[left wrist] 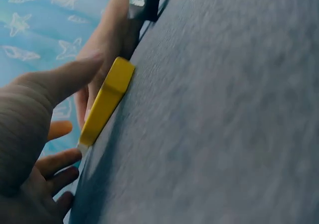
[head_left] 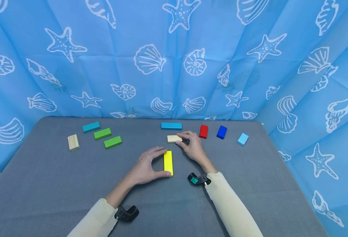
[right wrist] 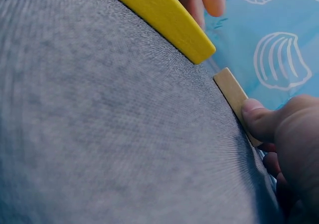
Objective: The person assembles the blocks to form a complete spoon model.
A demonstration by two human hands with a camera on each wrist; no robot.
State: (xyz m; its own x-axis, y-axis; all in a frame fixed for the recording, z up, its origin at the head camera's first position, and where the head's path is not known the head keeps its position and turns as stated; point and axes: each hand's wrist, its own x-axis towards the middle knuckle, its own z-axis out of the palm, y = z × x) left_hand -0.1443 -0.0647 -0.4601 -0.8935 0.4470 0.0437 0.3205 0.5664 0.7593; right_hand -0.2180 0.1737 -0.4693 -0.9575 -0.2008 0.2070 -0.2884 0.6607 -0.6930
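yellow block (head_left: pixel 168 161), grained wooden block (head_left: pixel 172 139), blue shell-patterned curtain (head_left: pixel 109 65)

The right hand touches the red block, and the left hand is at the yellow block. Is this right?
The red block is wrong: the head view shows the right hand touching an unpainted wooden block. The left hand is at the yellow block, as you say.

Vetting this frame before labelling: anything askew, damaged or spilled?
Nothing stands out. The yellow block near the left hand and the wooden block pinched by the right hand show no visible damage, and no spill shows on the gray tabletop.
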